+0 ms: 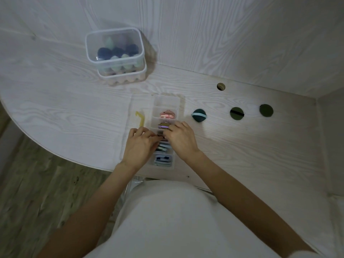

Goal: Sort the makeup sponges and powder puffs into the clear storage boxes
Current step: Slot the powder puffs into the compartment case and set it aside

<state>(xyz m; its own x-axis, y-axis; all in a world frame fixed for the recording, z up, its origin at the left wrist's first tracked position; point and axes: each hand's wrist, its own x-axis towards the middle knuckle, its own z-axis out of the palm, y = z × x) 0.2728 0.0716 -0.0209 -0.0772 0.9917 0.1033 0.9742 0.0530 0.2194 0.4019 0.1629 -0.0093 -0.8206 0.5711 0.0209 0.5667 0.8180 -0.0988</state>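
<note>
So both hands are down in the long clear plastic divided organizer box (166, 101) sitting at the front of the pale wood-grain table (74, 112). The left hand (139, 144) and right hand (179, 138) meet over a middle compartment, fingers curled in toward something dark between them. It looks like they're pinching a puff into its slot, but I honestly can't tell what exactly is gripped since the fingers cover it.

Already filed: a stack of pink round powder puffs (167, 114) near the far end, a purple and olive stack (163, 126) next to it, and light blue flat puffs (163, 160) at the near end. Still loose to the right of the box are 3 rounds: a teal puff with a light blue strap (198, 115), a dark olive puff with a black strap (236, 113) and a plain dark olive puff (266, 110). The clear lidded tub of egg-shaped sponges (115, 51) sits further back (looks done to me).

My tip for this step: stand the puff on edge, press it flat against its neighbours, and keep 1 hand steadying the stack so it doesn't spring out.

No brands or readable labels anywhere.
</note>
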